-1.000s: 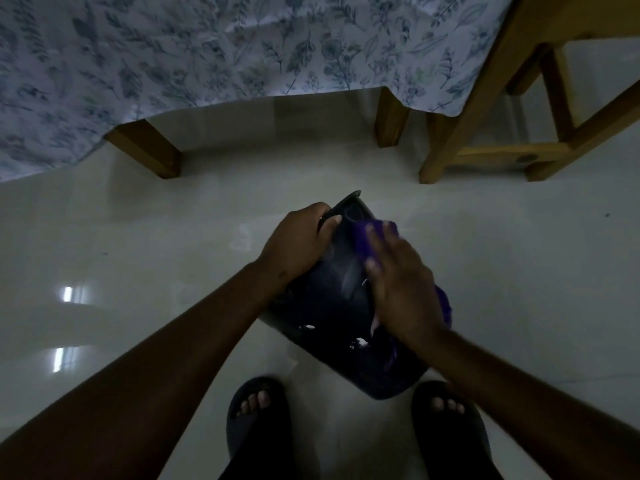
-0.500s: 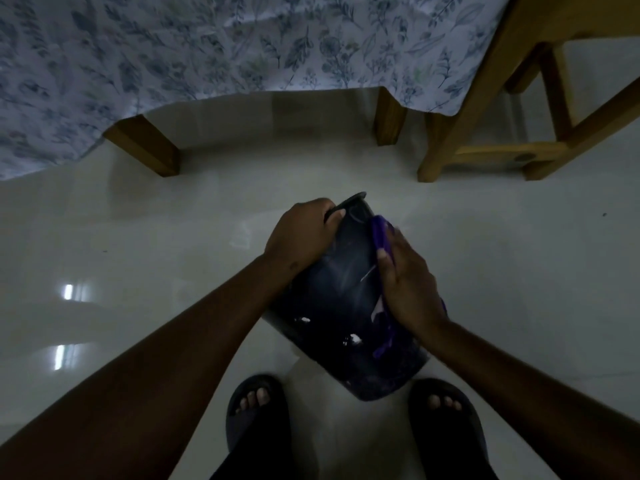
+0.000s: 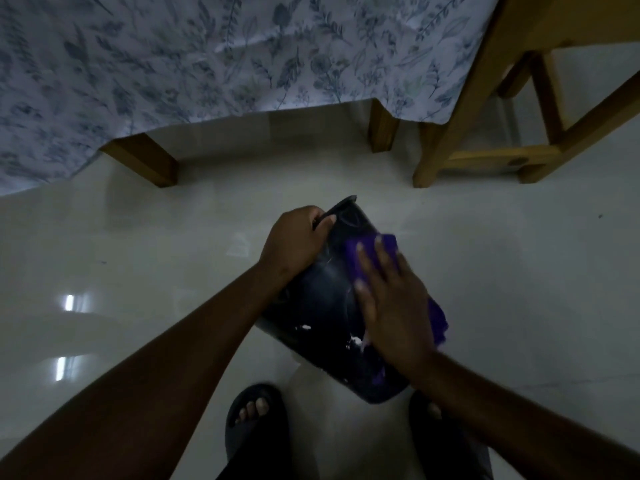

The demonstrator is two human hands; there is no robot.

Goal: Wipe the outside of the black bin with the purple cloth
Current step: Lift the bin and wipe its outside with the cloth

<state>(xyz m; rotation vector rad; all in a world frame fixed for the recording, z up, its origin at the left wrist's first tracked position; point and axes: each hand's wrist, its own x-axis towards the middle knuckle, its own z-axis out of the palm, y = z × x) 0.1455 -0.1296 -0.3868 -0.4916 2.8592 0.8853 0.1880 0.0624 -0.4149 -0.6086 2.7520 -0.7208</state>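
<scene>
The black bin (image 3: pixel 325 306) is tilted over above the pale floor, its rim pointing away from me and its base near my feet. My left hand (image 3: pixel 294 244) grips the rim at the far end. My right hand (image 3: pixel 391 299) lies flat on the bin's right side, fingers spread, pressing the purple cloth (image 3: pixel 356 251) against the wall. Cloth shows past the fingertips and more of it hangs below my palm on the right. White smears mark the bin's lower wall.
A table with a floral cloth (image 3: pixel 207 53) and wooden legs (image 3: pixel 142 161) stands ahead. A wooden chair (image 3: pixel 485 116) is at the right. My sandalled feet (image 3: pixel 256 417) stand below the bin on the glossy tiled floor (image 3: pixel 519 271).
My right hand has slid with the cloth from the bin's right edge back onto its upper side, fingers now flatter and spread. My left hand keeps its grip on the rim.
</scene>
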